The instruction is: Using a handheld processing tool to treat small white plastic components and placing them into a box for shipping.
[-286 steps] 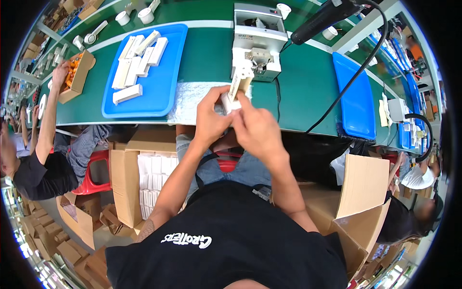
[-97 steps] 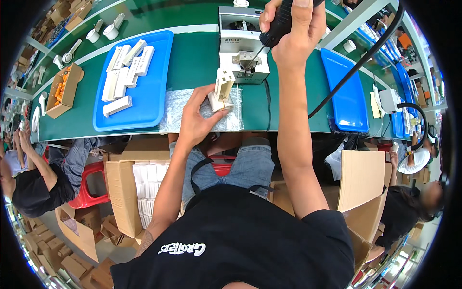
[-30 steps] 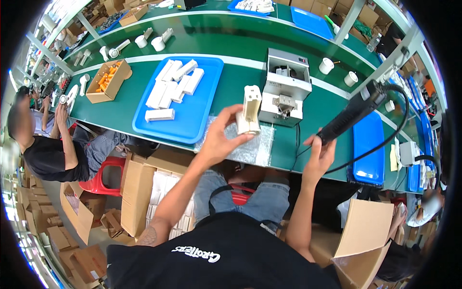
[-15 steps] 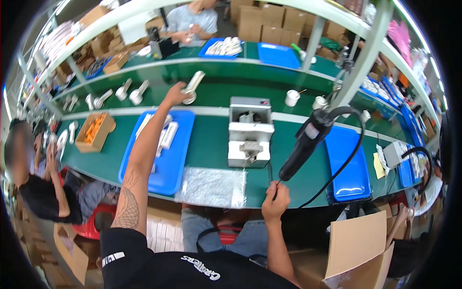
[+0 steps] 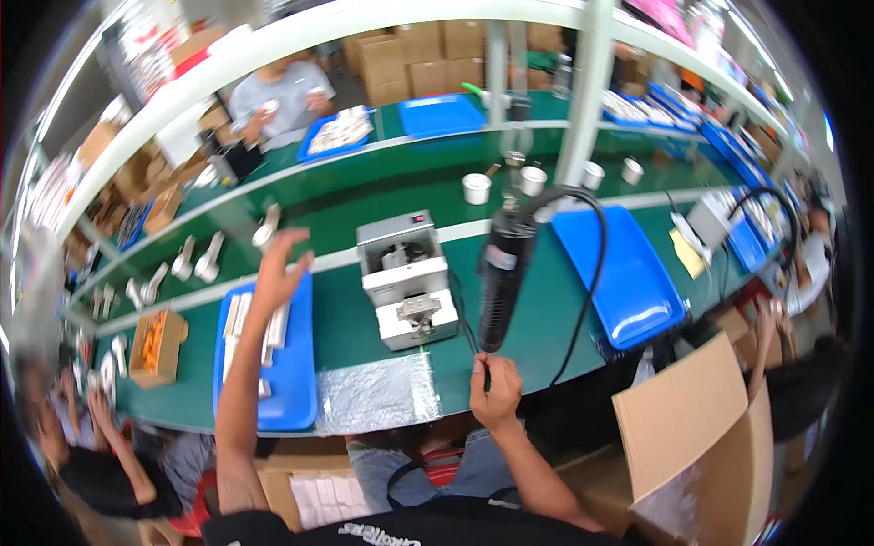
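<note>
My left hand (image 5: 280,266) is open, its fingers spread, above the far end of a blue tray (image 5: 296,382). Just beyond it, a white long-handled part (image 5: 267,227) with a round end leans on the green shelf. White elongated pieces (image 5: 276,332) lie in the tray, partly hidden by my left forearm. My right hand (image 5: 496,389) is closed around the thin bit at the lower end of a black electric screwdriver (image 5: 507,273), which hangs upright from above. Between my hands stands a grey and white machine (image 5: 407,278) with a metal fixture (image 5: 420,311) at its front.
A clear plastic sheet (image 5: 378,396) lies at the table's front edge. Another blue tray (image 5: 619,273) is to the right, near the screwdriver's looping cable (image 5: 596,264). White cups (image 5: 476,188) line the shelf. Orange pieces fill a cardboard box (image 5: 157,348) at left. People sit around.
My left hand has drawn back from the long-handled part on the shelf, and its fingers have spread. My view has swung right. The right hand stays at the screwdriver's lower end.
</note>
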The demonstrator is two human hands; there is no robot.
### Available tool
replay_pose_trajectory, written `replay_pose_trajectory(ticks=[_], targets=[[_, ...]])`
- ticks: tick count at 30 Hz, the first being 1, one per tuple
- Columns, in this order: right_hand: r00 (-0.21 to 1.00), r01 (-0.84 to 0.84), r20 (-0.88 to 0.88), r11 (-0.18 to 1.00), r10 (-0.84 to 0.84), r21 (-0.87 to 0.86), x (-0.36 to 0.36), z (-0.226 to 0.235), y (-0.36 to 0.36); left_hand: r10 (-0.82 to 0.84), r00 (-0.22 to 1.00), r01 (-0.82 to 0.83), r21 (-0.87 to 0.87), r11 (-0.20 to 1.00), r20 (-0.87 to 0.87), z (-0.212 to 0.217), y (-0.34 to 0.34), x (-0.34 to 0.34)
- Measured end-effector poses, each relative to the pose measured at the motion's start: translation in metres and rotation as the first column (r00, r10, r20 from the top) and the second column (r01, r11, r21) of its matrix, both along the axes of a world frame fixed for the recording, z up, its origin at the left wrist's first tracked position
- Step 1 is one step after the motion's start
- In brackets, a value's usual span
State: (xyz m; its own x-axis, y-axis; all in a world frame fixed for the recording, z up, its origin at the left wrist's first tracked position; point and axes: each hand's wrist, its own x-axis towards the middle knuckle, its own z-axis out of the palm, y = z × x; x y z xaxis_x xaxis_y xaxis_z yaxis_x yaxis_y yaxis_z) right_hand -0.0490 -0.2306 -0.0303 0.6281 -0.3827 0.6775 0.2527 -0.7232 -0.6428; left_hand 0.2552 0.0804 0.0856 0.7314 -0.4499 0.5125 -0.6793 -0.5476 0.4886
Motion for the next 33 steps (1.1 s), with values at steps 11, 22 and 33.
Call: replay_pose_trajectory(ticks=[11,22,33], targets=[[0.986,-0.123,-0.095,0.983,0.137,0.133,-0.010,0.017,0.010,-0.293,0.922,0.242,-0.216,0.946,-0.253,-0.075,-0.111,-0.284],[0.867,-0.436,-0.215,0.893,0.449,0.107,-0.115,0.048,0.008,-0.397,0.812,0.227,-0.396,0.890,-0.428,-0.089,-0.110,-0.277],[0.987,0.043,-0.146,0.985,-0.068,-0.166,-0.191,0.197,-0.026,-0.415,0.824,0.269,-0.380,0.885,-0.386,-0.082,-0.103,-0.274]])
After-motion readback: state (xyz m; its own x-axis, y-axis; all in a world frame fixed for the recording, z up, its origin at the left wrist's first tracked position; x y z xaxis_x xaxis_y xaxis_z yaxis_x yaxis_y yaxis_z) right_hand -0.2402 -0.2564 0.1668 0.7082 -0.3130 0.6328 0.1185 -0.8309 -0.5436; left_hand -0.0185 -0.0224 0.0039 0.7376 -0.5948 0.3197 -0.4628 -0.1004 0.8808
